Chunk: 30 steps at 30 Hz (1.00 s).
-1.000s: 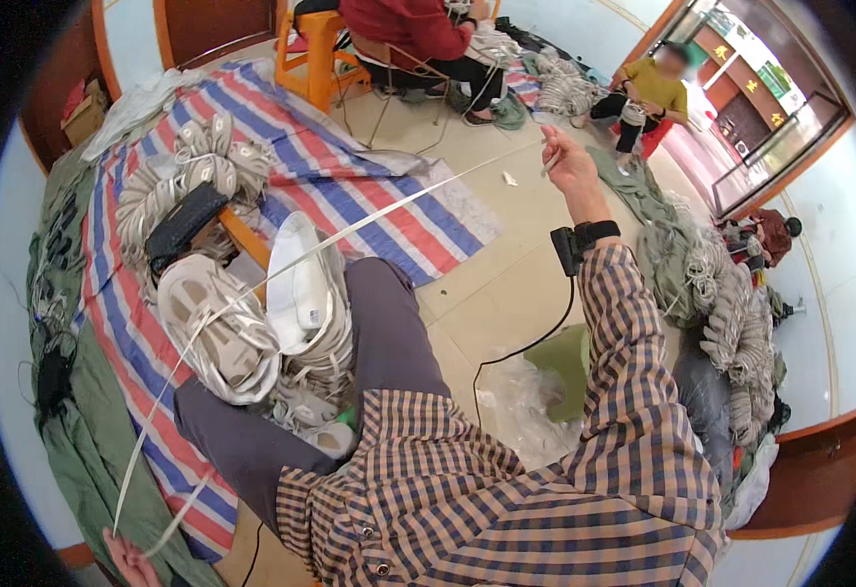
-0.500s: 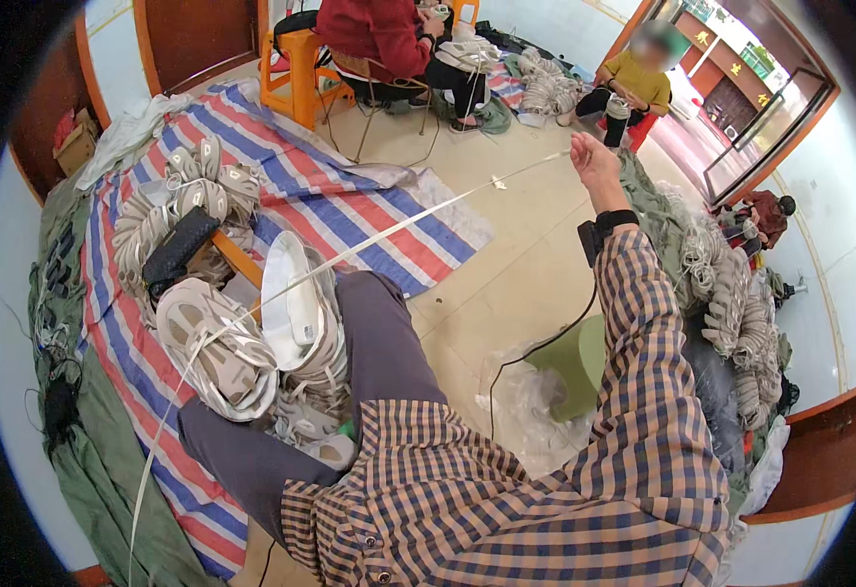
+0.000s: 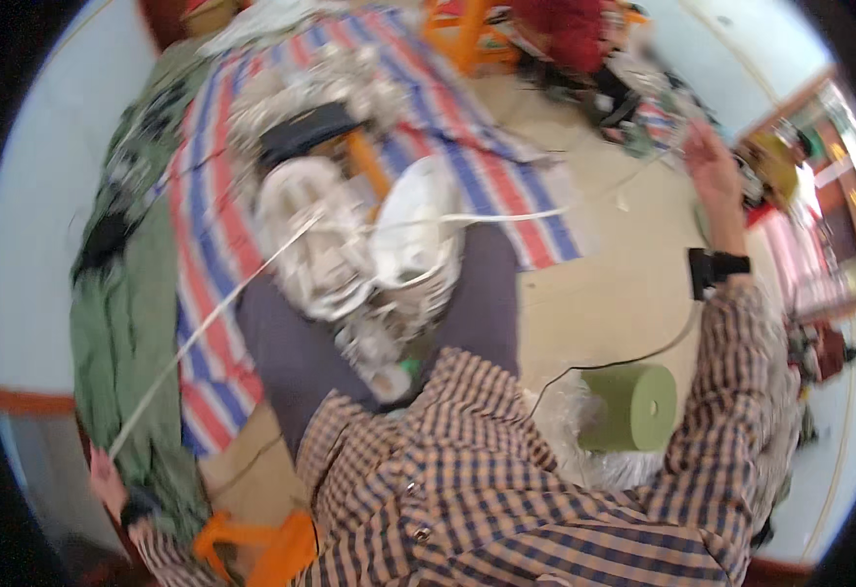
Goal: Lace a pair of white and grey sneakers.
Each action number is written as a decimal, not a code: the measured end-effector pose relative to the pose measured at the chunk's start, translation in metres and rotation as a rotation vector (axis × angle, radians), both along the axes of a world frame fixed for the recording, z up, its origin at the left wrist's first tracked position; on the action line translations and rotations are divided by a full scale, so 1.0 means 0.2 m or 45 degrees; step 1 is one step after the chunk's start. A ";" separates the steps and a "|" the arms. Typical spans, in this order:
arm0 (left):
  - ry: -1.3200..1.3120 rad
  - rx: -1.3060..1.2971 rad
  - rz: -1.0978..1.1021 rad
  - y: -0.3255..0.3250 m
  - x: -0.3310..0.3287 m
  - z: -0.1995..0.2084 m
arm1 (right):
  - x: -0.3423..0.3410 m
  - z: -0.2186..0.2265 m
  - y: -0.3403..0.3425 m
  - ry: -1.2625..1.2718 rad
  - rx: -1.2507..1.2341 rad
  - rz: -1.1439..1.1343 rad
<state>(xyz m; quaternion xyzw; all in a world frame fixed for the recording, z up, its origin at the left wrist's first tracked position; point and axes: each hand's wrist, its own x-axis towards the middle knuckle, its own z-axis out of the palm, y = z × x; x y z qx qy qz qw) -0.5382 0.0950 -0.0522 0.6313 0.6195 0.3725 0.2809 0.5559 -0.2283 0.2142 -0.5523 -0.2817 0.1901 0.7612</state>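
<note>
A long white shoelace [image 3: 222,308] runs taut from both hands to the shoes at my knees. At the lower left, my left hand [image 3: 107,481] closes on one end. My right hand [image 3: 712,174], raised at the upper right, is closed on the other end; its fingers are blurred. One beige shoe [image 3: 315,240] lies with its upper in view, and the shoelace crosses it. Next to it, a shoe [image 3: 413,230] shows a white face, with the shoelace passing over it. More shoes [image 3: 374,352] hang bundled below, between my thighs.
A black case [image 3: 308,132] and piled shoes [image 3: 261,93] lie ahead on a striped sheet [image 3: 506,186]. Beside my right leg stands a green cylinder [image 3: 628,406] among clear plastic. A cord [image 3: 624,360] leads to my right wrist. An orange stool [image 3: 261,543] is at lower left. People sit farther back.
My view has turned, shifting the shoes rightward and up in the picture. My left hand has come into view at the lower left, on the shoelace; my right hand is farther right.
</note>
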 end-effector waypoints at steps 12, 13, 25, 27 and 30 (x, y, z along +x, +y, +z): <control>-1.091 -0.285 0.007 -0.14 1.35 0.51 | -1.23 -0.20 1.08 -1.010 -0.520 0.804; -1.165 -0.417 -0.015 -0.15 1.54 0.52 | -1.29 -0.28 1.13 -0.958 -0.537 0.841; -1.085 -0.605 -0.613 -0.38 2.32 0.44 | -1.52 -0.82 1.46 -0.763 -0.919 1.017; -0.923 -0.532 -0.636 -0.37 2.33 0.42 | -1.50 -0.85 1.47 -0.821 -0.933 1.020; -0.893 -0.530 -0.570 -0.38 2.32 0.39 | -1.52 -0.84 1.47 -0.978 -0.927 1.013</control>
